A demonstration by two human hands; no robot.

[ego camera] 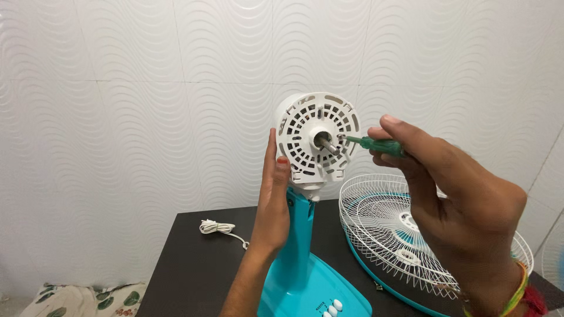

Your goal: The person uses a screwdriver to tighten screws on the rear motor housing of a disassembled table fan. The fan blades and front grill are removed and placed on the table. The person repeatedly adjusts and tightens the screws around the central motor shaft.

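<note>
Dark table [194, 258]: flat top set against a white wave-patterned wall [117, 88], bearing all items below. Wire fan guard [382, 229]: white grille with a turquoise rim, lying flat on the table to the right of the stand, partly behind the right forearm; light and springy by its look, likely to flex if lifted by a single wire, best taken at the rim. Table fan stand [302, 258]: turquoise plastic base and neck, upright near the table's front edge, with white push-buttons [332, 308] at the bottom; probably light enough to tip, so it wants steadying. Motor housing [317, 138]: white slotted plastic casing on top of the neck, face turned toward the camera, bare metal shaft [326, 144] projecting from the centre; rigid but thin-ribbed, judged brittle at the slots, safest held around its solid side wall. Left hand [273, 205]: fingers extended and together, flat against the left side of the housing, bracing rather than closed round anything. Right hand [458, 199]: fingers curled tight on a green-handled screwdriver [376, 145], tip at the housing face just right of the shaft; the smooth, narrow handle may slip under torque. White power cord [217, 228]: coiled, on the table left of the stand.
</note>
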